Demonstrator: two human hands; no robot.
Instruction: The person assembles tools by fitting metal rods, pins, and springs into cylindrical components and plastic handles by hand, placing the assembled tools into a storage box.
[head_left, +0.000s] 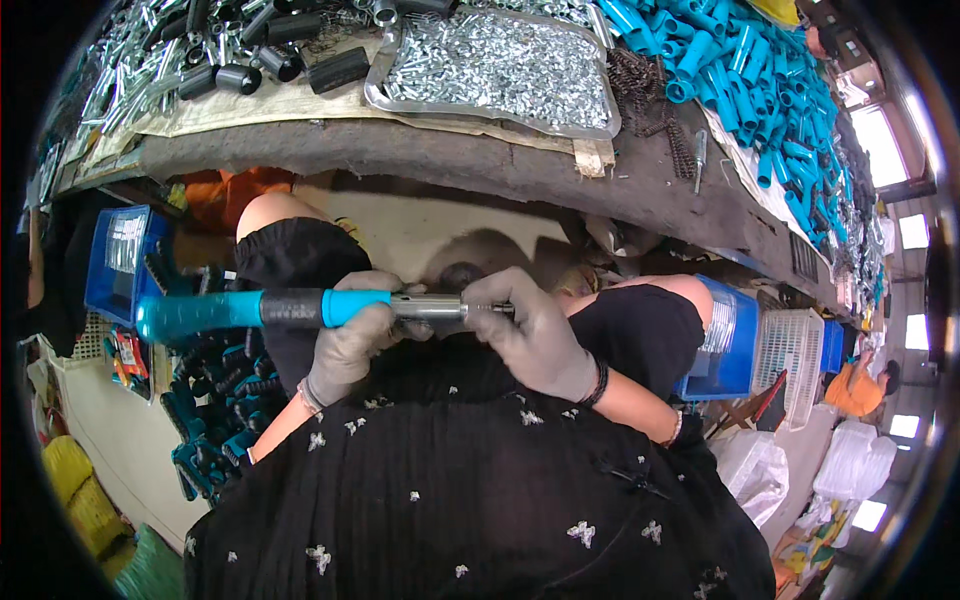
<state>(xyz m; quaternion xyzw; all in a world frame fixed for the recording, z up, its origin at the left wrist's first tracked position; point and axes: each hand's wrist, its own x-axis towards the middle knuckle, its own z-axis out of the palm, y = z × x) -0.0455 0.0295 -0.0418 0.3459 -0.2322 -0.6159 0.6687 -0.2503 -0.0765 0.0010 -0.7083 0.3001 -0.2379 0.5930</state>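
Note:
Level in front of my lap lies a teal tool handle [345, 306] with a black band and a steel shaft [432, 307] at its right end. My left hand [345, 350], in a grey glove, is wrapped round the teal section just beside the metal. The far left end of the handle is smeared by motion. At the other end my gloved right hand [540, 340] pinches the tip of the shaft, where a thin metal piece shows between the fingers. The exact shape of that tip is partly hidden by the fingers.
Ahead stands a cloth-covered workbench [400, 150] bearing a tray [375, 95] of small metal parts, black tubes [338, 70], dark springs [640, 90] and a heap of teal tubes [745, 75]. Blue crates [125, 265] flank me. Finished-looking teal-black handles [215, 400] lie at lower left.

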